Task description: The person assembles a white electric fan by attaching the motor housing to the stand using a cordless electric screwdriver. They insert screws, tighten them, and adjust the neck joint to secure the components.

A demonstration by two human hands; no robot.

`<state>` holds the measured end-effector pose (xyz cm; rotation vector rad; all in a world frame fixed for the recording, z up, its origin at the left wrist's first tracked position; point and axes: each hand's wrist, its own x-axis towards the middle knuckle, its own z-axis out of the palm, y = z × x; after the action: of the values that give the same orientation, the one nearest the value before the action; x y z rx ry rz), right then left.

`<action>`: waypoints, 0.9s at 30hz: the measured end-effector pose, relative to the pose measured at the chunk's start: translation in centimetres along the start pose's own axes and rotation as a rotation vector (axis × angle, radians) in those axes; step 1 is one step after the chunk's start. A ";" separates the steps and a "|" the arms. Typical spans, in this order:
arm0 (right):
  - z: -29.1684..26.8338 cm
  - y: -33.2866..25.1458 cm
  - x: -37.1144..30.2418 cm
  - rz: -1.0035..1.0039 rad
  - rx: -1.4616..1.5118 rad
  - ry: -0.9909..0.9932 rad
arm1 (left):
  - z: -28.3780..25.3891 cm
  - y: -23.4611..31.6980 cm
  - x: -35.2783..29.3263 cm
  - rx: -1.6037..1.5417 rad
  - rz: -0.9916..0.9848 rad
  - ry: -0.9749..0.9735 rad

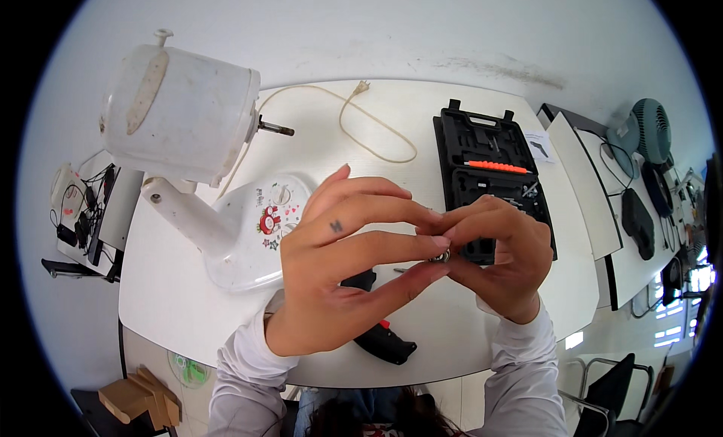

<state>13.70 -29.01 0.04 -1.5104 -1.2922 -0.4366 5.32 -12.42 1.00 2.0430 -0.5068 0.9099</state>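
Observation:
Above the middle of the table, the fingertips of my left hand (339,267) and my right hand (501,249) meet in a pinch. Between them shows a small shiny metal piece (444,255), mostly covered by fingers, so its exact kind cannot be made out. Below my left hand lies a black power screwdriver (385,345) with a red button, partly hidden. To the left stands a partly dismantled white electric fan, its motor housing (181,113) tilted on the stand. A bare metal shaft (276,127) sticks out of the housing toward the right. The fan's base (245,275) carries a cartoon print and knobs.
An open black tool case (489,132) with bits and an orange rod (497,167) lies at the right. The fan's cord (343,121) curls across the back of the white table (452,354). Another desk holds a grey-green fan (651,128). Cardboard (135,398) sits low at left.

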 end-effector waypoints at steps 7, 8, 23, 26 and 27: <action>0.2 0.1 -0.2 0.015 0.000 0.050 | 0.3 0.0 -0.1 -0.059 -0.032 0.005; 0.3 0.1 -0.2 0.011 0.000 0.058 | 0.5 -0.1 -0.1 -0.083 -0.055 0.009; 0.4 -0.2 -0.1 0.007 -0.100 0.070 | 0.4 -0.1 -0.2 0.197 0.026 0.034; 0.4 0.0 -0.1 -0.011 -0.112 0.073 | 0.3 0.0 -0.2 0.178 0.008 0.021; 0.3 0.0 -0.2 -0.021 -0.121 0.071 | 0.3 0.1 -0.2 0.167 -0.001 0.016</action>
<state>13.54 -28.81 -0.21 -1.5680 -1.2458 -0.5860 5.31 -12.72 0.75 2.1834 -0.4331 0.9961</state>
